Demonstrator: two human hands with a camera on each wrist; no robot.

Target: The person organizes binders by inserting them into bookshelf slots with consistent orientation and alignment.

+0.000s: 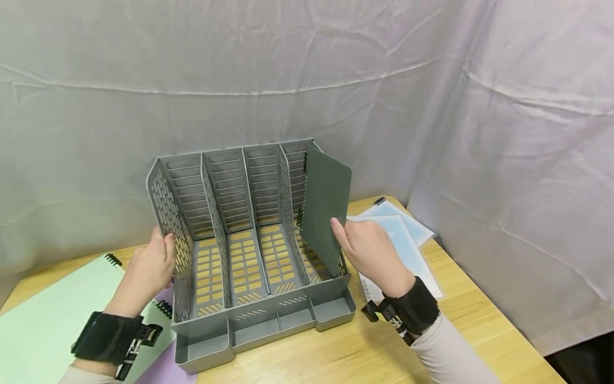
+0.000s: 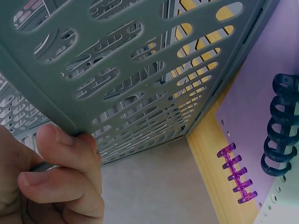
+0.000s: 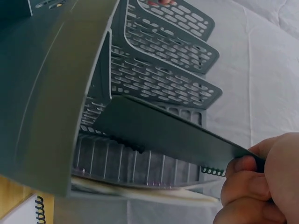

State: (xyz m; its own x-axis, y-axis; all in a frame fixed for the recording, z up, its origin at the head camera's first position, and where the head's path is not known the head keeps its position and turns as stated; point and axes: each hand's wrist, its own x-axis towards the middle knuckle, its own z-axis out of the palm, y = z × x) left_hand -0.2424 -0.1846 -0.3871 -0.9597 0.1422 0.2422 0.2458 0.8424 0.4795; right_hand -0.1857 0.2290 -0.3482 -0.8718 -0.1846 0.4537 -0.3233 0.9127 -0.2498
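A grey desktop file organizer [image 1: 293, 293] stands on the table, its tall slots split by perforated dividers and a low tray along its front. My left hand [image 1: 150, 264] grips the front edge of its left side panel [image 2: 154, 93], fingers curled round it. A dark green spiral notebook [image 1: 327, 205] is upright and slightly tilted inside the rightmost slot, its black coil toward the back. My right hand [image 1: 374, 248] pinches the notebook's outer edge, thumb on the cover facing me. In the right wrist view the notebook [image 3: 168, 133] slants between the slot's walls.
Left of the organizer lie a pale green notebook [image 1: 57, 314] with black coils and a purple notebook [image 1: 168, 368]. Blue-and-white notebooks [image 1: 417, 261] overlap on the right. A wrinkled grey cloth [image 1: 268, 69] hangs behind the wooden table [image 1: 484, 320].
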